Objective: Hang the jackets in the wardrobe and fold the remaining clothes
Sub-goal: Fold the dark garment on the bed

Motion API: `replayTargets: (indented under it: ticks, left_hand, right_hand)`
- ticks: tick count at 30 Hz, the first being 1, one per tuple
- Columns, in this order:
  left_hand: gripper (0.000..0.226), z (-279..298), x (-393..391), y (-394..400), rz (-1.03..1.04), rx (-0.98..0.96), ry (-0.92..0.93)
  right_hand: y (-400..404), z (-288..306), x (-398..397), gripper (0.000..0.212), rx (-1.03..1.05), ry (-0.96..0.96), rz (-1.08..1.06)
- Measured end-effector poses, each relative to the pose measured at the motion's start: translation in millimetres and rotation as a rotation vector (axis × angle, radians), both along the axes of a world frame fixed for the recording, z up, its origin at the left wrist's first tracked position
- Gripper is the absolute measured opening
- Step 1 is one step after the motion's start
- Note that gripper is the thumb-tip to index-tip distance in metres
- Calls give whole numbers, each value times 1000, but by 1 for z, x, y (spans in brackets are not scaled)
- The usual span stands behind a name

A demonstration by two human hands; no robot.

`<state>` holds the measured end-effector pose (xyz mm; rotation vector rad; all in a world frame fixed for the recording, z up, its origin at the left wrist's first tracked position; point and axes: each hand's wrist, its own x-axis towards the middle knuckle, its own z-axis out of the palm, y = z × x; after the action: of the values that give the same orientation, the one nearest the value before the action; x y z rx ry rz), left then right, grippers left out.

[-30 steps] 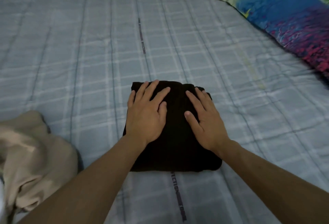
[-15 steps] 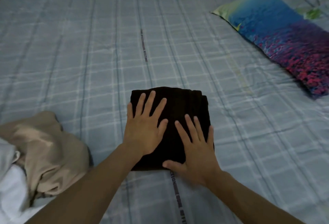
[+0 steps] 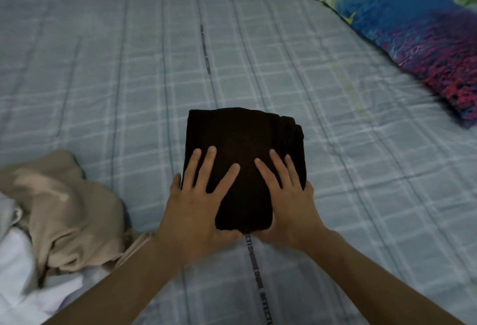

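A black garment point(image 3: 242, 138), folded into a compact rectangle, lies on the light blue checked bedsheet point(image 3: 129, 66) in the middle of the view. My left hand point(image 3: 196, 205) holds its near left corner, fingers spread on top and thumb tucked under the near edge. My right hand point(image 3: 289, 203) grips the near right corner the same way. The near edge of the garment sits between fingers and thumbs of both hands.
A crumpled beige garment point(image 3: 67, 205) lies at the left, partly over a white cloth point(image 3: 20, 273) at the lower left corner. A blue, purple and red pillow point(image 3: 413, 38) lies at the upper right of the bed.
Both hands slid from flat on top of the black garment back to its near edge, and the thumbs went under that edge. The garment stays in place.
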<state>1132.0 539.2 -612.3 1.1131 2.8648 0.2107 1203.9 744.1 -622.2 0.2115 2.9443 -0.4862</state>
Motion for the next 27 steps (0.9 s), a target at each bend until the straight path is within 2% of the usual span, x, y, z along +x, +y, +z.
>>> replayTargets:
  ticks: [2,7,10,15,19,23,27]
  left_hand:
    - [125,-1,7,-4,-29,-36,30]
    - [138,-14,2,-13,7,-21,-59]
    - [128,-20,-4,-14,-21,39,-68]
    - [125,-26,1,-11,34,176,-85]
    - [114,-32,6,-12,20,353,-86]
    - [107,-31,10,-5,82,425,-89]
    - [101,-24,12,-3,88,471,-61]
  right_hand:
    - [0,0,7,134,-10,40,8]
    - [13,-11,20,129,53,139,155]
    - [19,-16,20,117,14,187,187]
    - [19,-17,17,115,-46,245,155]
    - [17,-23,19,100,-137,335,144]
    - [21,-19,16,107,-166,329,144]
    - [25,-16,18,102,-293,345,139]
